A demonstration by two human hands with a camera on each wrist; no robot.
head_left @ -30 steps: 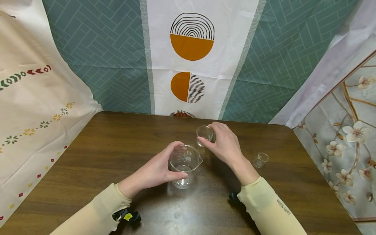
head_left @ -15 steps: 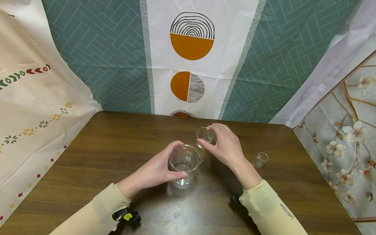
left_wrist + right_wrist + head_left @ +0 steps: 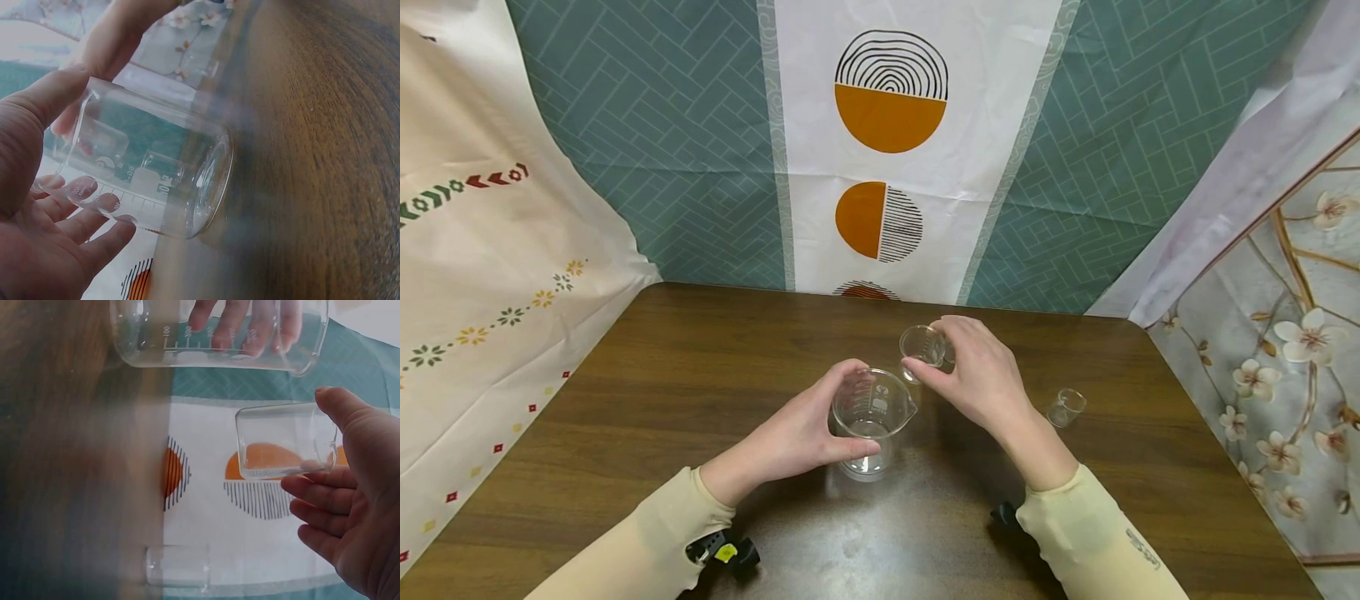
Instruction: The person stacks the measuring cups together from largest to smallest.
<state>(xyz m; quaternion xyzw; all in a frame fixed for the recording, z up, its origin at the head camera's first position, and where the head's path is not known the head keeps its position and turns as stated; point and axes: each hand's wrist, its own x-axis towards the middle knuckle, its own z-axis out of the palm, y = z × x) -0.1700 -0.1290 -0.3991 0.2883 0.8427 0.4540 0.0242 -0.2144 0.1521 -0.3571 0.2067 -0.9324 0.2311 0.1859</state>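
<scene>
A large glass beaker [image 3: 874,417] with white markings stands upright on the table, its spout facing right. My left hand [image 3: 808,425] grips it near the rim, thumb on the near side and fingers behind. My right hand [image 3: 977,367] holds a smaller glass beaker [image 3: 922,343] between thumb and fingers. The right wrist view shows this smaller beaker [image 3: 275,440] raised off the table and close to upright, beside the large beaker [image 3: 219,337]. Both look clear inside. In the left wrist view, the large beaker [image 3: 144,162] hides part of the right hand behind its glass.
A third, smallest beaker [image 3: 1066,407] stands on the brown wooden table [image 3: 737,333], right of my right wrist. Patterned cloths hang behind the table [image 3: 700,167] and along both sides. Black straps [image 3: 722,550] with wrist gear sit over the sleeves.
My right hand and the smaller beaker have come slightly nearer to me, and the right forearm has shifted a little to the right. The left hand and large beaker have stayed still.
</scene>
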